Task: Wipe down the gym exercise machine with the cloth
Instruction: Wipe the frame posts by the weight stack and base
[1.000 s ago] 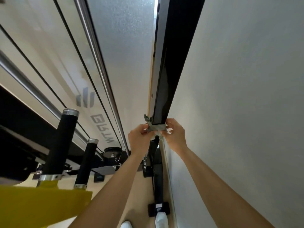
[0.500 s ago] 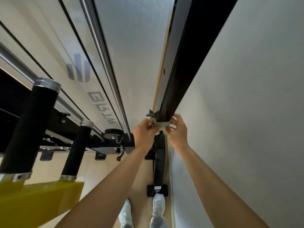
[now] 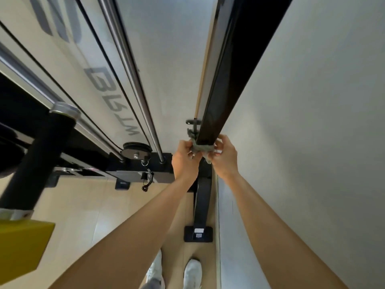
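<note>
Whereas the cloth [image 3: 202, 148] sat level with the small bracket [image 3: 192, 123] on the black upright post [image 3: 227, 84] a second ago, it now lies clearly below that bracket, so the two hands have slid it down the post toward the foot plate [image 3: 198, 233] at the lower centre of the frame. The view has tipped down too: more of the floor [image 3: 93, 205] and the white shoes [image 3: 192, 272] show at the bottom edge. I judge this to be one downward stroke of the wipe in progress. The stretch above the cloth is likely done, and the short length down to the foot plate is left on this member.

The left hand [image 3: 184, 161] and the right hand [image 3: 225, 159] sit just right of centre, one on each side of the post. Their fingers [image 3: 220, 140] are curled tight, pinching the two ends of the cloth so that it pulls taut across the near face. The cloth is grey-green, thin and bunched into a narrow rumpled band, with a short tail hanging below it beside the right hand. It touches the post, but whether it wraps fully round the back I cannot tell. The post stands just beside the pale wall [image 3: 312, 122] at the right of the frame.
</note>
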Tool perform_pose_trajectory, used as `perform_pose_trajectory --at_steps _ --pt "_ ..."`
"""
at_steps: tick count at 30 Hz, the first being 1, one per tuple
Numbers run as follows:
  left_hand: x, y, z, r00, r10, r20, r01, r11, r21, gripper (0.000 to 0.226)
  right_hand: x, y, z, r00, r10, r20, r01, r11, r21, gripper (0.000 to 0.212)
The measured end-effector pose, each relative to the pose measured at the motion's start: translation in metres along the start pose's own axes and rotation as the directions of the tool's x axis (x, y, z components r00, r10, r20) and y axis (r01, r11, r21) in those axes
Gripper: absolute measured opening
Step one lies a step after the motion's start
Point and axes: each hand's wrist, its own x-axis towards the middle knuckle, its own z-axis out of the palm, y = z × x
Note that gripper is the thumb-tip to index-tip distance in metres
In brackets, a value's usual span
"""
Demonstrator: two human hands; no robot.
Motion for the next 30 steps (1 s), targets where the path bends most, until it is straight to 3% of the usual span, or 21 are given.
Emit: perform_pose_trajectory --at_steps 12,18,23,30 --pt "0.033 -0.14 0.042 0.978 0.206 -0.023 -0.206 0.977 -0.047 0.033 0.018 0.143 0.051 0.98 -0.198 -0.033 0.196 0.979 -0.056 0.054" --pt "0.047 -0.222 0.068 0.974 0.226 -0.029 -0.227 0.972 -0.06 0.029 0.028 0.228 0.088 0.968 -0.237 -0.077 0.226 0.965 -0.134 0.056" --pt "0.053 -0.269 0.09 0.932 0.361 -0.046 -0.362 0.931 -0.034 0.029 0.035 0.279 0.11 0.949 -0.299 -0.098 0.284 0.948 -0.143 0.057" --pt "0.049 -0.334 0.119 0.894 0.436 -0.1 -0.441 0.897 -0.036 0.026 0.043 0.34 0.131 0.922 -0.374 -0.101 0.353 0.918 -0.182 0.053"
